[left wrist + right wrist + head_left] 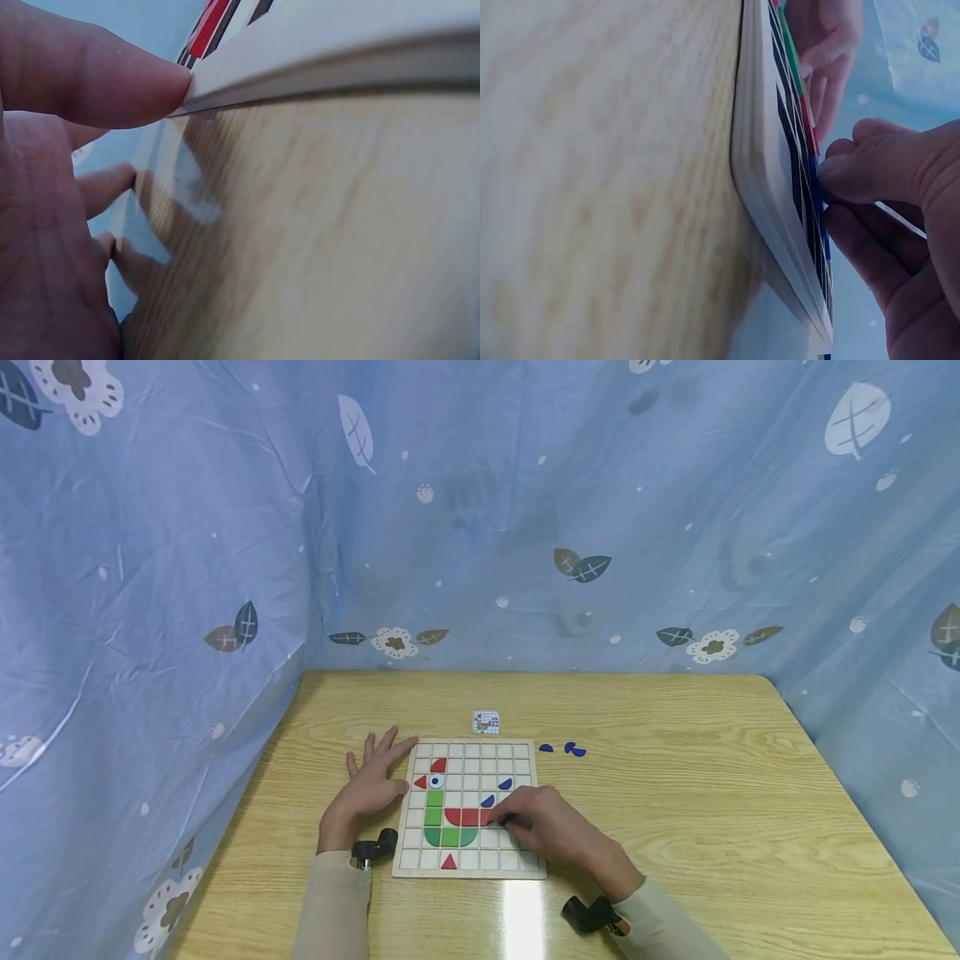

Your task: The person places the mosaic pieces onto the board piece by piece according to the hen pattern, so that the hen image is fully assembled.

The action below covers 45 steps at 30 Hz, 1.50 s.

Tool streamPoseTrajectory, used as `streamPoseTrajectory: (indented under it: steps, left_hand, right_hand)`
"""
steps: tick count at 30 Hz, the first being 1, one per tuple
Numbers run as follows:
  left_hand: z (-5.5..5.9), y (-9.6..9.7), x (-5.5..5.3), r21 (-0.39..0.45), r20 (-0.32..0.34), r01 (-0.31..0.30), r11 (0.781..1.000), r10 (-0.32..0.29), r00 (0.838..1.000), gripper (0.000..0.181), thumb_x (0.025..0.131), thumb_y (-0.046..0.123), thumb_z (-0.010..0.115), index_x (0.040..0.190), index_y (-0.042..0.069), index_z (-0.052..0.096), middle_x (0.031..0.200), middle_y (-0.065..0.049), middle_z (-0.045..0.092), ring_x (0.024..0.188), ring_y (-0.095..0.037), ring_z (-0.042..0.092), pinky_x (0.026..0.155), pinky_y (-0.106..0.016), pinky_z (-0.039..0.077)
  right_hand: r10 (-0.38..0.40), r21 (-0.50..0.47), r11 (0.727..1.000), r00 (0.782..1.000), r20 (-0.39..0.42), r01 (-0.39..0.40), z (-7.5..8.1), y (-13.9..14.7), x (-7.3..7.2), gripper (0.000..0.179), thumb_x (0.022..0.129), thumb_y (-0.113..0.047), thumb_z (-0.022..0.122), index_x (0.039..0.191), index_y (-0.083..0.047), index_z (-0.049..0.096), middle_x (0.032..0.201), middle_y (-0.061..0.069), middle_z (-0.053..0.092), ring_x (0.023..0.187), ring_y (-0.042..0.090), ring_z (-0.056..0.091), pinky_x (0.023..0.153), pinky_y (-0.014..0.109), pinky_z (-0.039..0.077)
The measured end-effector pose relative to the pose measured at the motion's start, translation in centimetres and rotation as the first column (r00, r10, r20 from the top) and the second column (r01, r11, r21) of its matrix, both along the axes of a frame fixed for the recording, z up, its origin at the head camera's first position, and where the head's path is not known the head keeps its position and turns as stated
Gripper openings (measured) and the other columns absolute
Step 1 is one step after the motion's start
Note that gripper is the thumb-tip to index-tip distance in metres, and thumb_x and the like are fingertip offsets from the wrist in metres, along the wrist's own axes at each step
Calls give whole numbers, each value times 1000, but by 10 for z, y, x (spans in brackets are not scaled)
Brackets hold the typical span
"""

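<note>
A pale square grid board [468,874] lies on the table with flat coloured pieces in its cells. My left hand [372,789] is at the board's left side, fingers spread; in the left wrist view its thumb [127,75] presses the board's edge. Over the lower right cells, my right hand [555,827] pinches a dark blue piece [507,819], beside the end of the red row [467,817]. The right wrist view has blue [815,180] at the thumb tip, low against the grid. Two blue half-round pieces [506,783] sit in cells above this hand, which hides some cells.
A small printed pattern card [486,722] lies behind the board. Several loose blue half-round pieces [576,749] are right of the board's far corner. On the board, green squares [434,806], a round eye piece [436,782] and a red triangle [448,862] form a bird-like figure.
</note>
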<state>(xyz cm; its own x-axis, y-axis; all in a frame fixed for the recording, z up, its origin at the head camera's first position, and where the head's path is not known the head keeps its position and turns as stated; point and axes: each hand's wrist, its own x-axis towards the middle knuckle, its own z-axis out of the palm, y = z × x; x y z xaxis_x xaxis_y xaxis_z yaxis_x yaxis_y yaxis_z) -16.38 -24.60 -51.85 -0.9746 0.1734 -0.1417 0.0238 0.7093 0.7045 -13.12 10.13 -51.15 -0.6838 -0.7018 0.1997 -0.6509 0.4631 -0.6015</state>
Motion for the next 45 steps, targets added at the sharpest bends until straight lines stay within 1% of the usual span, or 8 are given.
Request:
streamPoseTrajectory:
  steps: [5, 10, 17, 23, 27, 30, 40, 45]
  left_hand:
    - [1, 1, 0, 1, 4, 0, 1000, 0, 1000, 86, 87, 6, 66, 169, 16, 43, 185, -21, 7, 168, -50, -19, 121, -77, -27]
    - [1, 2, 0, -1, 3, -3, 1000, 3, 1000, 86, 86, 5, 66, 169, 16, 44, 185, -21, 7, 168, -50, -18, 121, -77, -27]
    - [2, 1, 1, 0, 5, -1, 1000, 1, 1000, 86, 87, 5, 66, 169, 16, 44, 185, -21, 7, 168, -50, -19, 121, -77, -27]
    - [1, 0, 1, 2, 5, 3, 1000, -3, 1000, 87, 86, 6, 65, 170, 17, 43, 185, -20, 6, 168, -50, -19, 121, -77, -27]
    - [1, 0, 1, 5, 6, 5, 1000, -5, 1000, 87, 87, 6, 65, 170, 17, 43, 185, -20, 6, 168, -49, -19, 121, -77, -27]
    - [1, 0, 1, 6, 2, 3, 1000, -3, 1000, 86, 87, 6, 65, 170, 17, 43, 185, -20, 6, 168, -49, -19, 121, -77, -27]
    - [-1, 0, 0, -3, 2, -7, 1000, 7, 1000, 85, 88, 6, 65, 170, 18, 43, 185, -19, 7, 168, -49, -19, 122, -76, -26]
    - [-1, 1, 1, 5, -5, -9, 1000, 9, 1000, 85, 87, 6, 65, 169, 16, 45, 184, -21, 8, 168, -49, -18, 122, -76, -25]
  right_hand:
    - [-38, -75, 997, 998, -57, 34, 3, 9, -5, 27, 93, 2, 80, 114, -14, 85, 113, -4, 84, 105, 10, 77, 92, 32, 65]
    - [-175, -118, 979, 980, -97, 164, 6, 30, -21, 25, 91, 0, 83, 113, -10, 85, 110, -2, 85, 105, 17, 81, 93, 41, 66]
    - [-399, -196, 900, 917, -6, 390, 3, 67, -45, 27, 94, 0, 82, 119, -9, 84, 115, 3, 85, 106, 26, 81, 96, 52, 65]
    - [-484, -218, 841, 868, 109, 496, -4, 89, -60, 27, 96, -3, 81, 124, -4, 81, 119, 12, 83, 108, 32, 81, 96, 47, 66]
    - [-508, -186, 827, 847, 158, 531, -8, 97, -66, 29, 98, -5, 81, 126, -4, 80, 122, 12, 83, 110, 31, 81, 92, 37, 66]
    - [-503, -175, 833, 850, 158, 525, -9, 99, -70, 29, 97, -3, 80, 126, -2, 80, 121, 14, 82, 109, 33, 81, 90, 35, 67]
    - [-482, -161, 851, 865, 138, 500, -14, 94, -78, 25, 93, 3, 82, 118, -2, 81, 114, 15, 83, 104, 32, 82, 92, 44, 66]
    - [-495, -126, 853, 862, 109, 506, -15, 90, -78, 23, 92, 4, 82, 113, -4, 81, 110, 12, 83, 101, 29, 81, 90, 45, 67]
